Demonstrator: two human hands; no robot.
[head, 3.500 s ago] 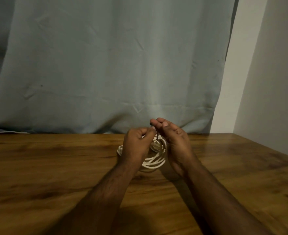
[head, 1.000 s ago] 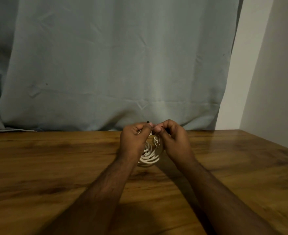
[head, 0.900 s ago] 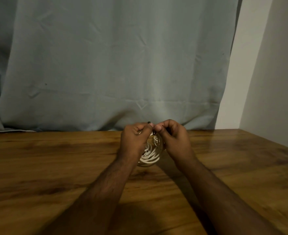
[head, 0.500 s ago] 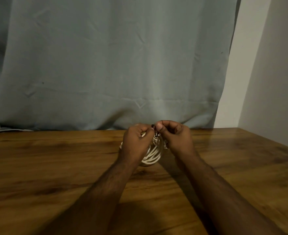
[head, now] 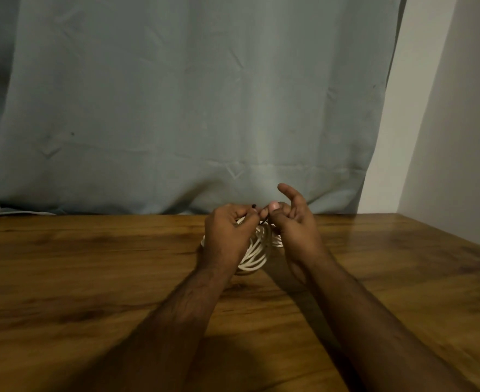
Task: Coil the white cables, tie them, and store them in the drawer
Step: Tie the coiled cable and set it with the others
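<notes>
A coil of white cable stands on edge on the wooden table, held between my two hands. My left hand grips the coil's left side and pinches a thin dark tie at the top. My right hand holds the other end of the tie between thumb and a finger, with its index finger raised and stretched out. Most of the coil is hidden behind my hands. No drawer is in view.
A grey-blue curtain hangs along the table's far edge. A white wall stands at the right, close to the table's right edge.
My right hand's index finger has lifted and straightened since half a second ago, while both hands stay on the tie at the top of the coil.
</notes>
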